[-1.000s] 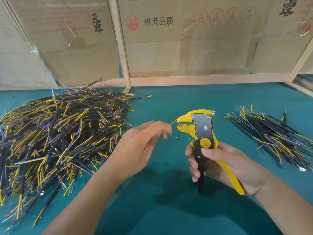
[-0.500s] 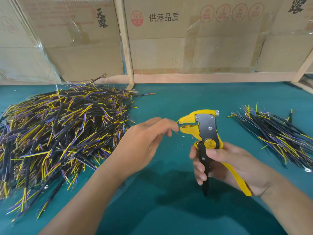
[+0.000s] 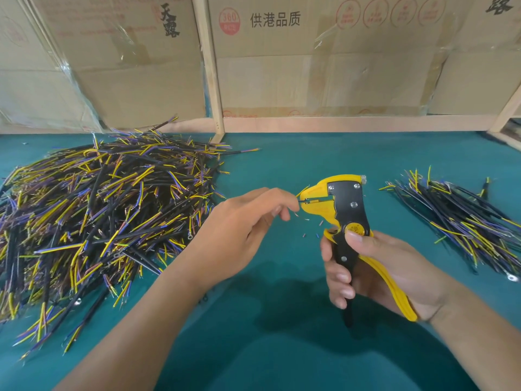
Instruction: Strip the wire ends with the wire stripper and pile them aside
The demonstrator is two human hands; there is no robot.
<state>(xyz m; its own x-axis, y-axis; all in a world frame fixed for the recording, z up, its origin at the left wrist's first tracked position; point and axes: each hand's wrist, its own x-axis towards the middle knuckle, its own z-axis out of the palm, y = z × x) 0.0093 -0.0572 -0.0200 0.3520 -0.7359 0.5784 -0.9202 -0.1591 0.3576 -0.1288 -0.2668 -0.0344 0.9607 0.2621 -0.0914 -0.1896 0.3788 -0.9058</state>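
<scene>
- Yellow and black wire stripper (image 3: 342,214) is standing upright above the green table (image 3: 282,348), just right of centre, its beak-shaped head pointing left.
- Right hand (image 3: 375,273) is gripping the stripper's handles, fingers curled round the black one and thumb pressing by the yellow pivot disc.
- Left hand (image 3: 239,230) is pinching a thin wire (image 3: 302,196) between thumb and fingertips, feeding its end into the stripper's head; the rest of that wire is hiding under the hand.
- Tiny insulation scraps (image 3: 306,221) are lying on the table below the head.
- Large wire pile (image 3: 98,210), black, yellow and purple, is sprawling across the left of the table.
- Smaller wire pile (image 3: 462,218) is lying at the right, well apart from the large one.
- Cardboard boxes (image 3: 324,57) are standing behind a wooden frame (image 3: 210,66) along the table's far edge; what they are holding cannot be told.
</scene>
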